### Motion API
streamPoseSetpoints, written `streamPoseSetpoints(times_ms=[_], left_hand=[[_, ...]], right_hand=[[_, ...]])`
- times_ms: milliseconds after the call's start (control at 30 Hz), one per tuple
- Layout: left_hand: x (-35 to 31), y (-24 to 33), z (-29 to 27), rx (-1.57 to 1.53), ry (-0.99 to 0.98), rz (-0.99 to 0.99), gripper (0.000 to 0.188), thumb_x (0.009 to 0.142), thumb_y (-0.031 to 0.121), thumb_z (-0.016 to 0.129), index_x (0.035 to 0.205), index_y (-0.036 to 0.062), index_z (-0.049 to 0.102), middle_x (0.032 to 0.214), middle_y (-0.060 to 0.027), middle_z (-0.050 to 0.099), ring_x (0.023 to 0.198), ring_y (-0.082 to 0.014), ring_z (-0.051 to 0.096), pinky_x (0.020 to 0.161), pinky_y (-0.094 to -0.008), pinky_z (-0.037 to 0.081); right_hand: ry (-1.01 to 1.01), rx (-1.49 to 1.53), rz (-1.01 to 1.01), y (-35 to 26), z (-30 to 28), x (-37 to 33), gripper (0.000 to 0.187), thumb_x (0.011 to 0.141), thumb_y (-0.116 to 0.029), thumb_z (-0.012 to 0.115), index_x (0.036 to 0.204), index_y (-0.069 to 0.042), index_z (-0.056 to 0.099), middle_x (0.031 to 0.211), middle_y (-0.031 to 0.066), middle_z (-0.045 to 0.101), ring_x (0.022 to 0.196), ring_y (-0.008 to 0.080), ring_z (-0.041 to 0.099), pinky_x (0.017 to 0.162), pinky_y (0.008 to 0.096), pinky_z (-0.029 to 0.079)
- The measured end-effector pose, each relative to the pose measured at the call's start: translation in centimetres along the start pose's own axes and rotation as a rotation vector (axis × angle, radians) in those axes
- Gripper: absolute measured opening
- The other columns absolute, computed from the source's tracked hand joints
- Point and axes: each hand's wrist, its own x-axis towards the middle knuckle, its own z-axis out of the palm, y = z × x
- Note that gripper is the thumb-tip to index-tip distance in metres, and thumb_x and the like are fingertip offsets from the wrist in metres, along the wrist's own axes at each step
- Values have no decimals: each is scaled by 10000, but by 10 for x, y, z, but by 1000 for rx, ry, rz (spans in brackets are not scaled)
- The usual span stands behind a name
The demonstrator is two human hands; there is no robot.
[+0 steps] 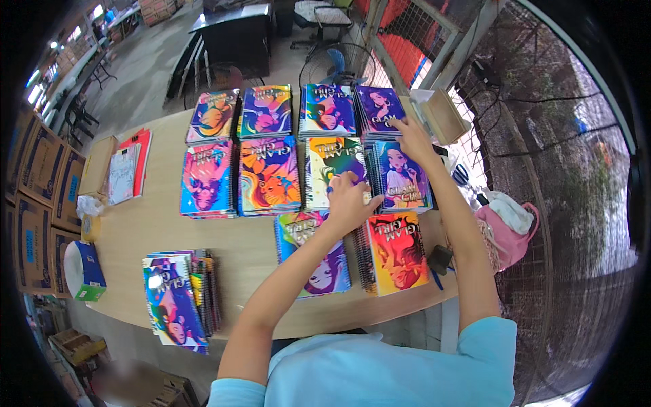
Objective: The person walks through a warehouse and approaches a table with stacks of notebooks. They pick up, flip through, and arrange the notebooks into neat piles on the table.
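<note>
Spiral notebooks with bright illustrated covers stand in several stacks on the table. My left hand (pixel 349 200) lies over a white-covered notebook (pixel 325 152) in the middle row, fingers spread and thumb pointing right. Farther right, my right hand (pixel 415 144) reaches the lower right corner of a purple notebook (pixel 377 107) in the far row, fingers stretched out. Just below that hand is a dark blue notebook (pixel 405 178). Nearer me are a purple-haired-figure notebook (pixel 325 268), partly hidden by my left forearm, and a red-orange notebook (pixel 397 254).
A leaning notebook stack (pixel 178 298) stands at the table's near left edge. Past it are a blue-green box (pixel 87 271), red folders (pixel 142 159) and cartons (pixel 34 210). An open cardboard box (pixel 444 115) and a pink bag (pixel 505 234) are at right; fans (pixel 336 64) stand beyond.
</note>
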Motion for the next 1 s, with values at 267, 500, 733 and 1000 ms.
streamPoseSetpoints(times_ms=[267,500,733,1000], left_hand=[[88,9,99,199,44,-193,447,722,338,699,939,-32,573,1095,-189,461,1000,-360,472,793,-435,431],[27,35,-53,-323,160,-239,349,811,112,604,1114,19,455,912,-234,585,882,-371,594,749,-428,481],[-224,-65,-293,-285,684,-603,347,854,115,554,1173,-21,573,928,-63,641,810,-85,559,737,-249,460],[-341,-214,-326,44,317,-654,528,742,101,531,1270,76,514,1080,-182,628,901,-249,615,831,-337,466]], right_hand=[[-96,-345,-578,58,80,104,369,834,-177,511,1171,-304,589,1362,113,404,1226,345,403,929,514,412],[-214,-153,-755,127,57,109,362,769,-100,499,1122,-83,582,1208,123,536,1240,306,413,1012,472,320],[232,568,-191,5,-84,33,321,836,-37,592,1145,34,542,1069,144,596,937,253,579,868,326,445],[-99,1502,389,-407,-20,-104,291,860,-195,605,1083,-11,573,971,60,576,881,168,524,836,311,405]])
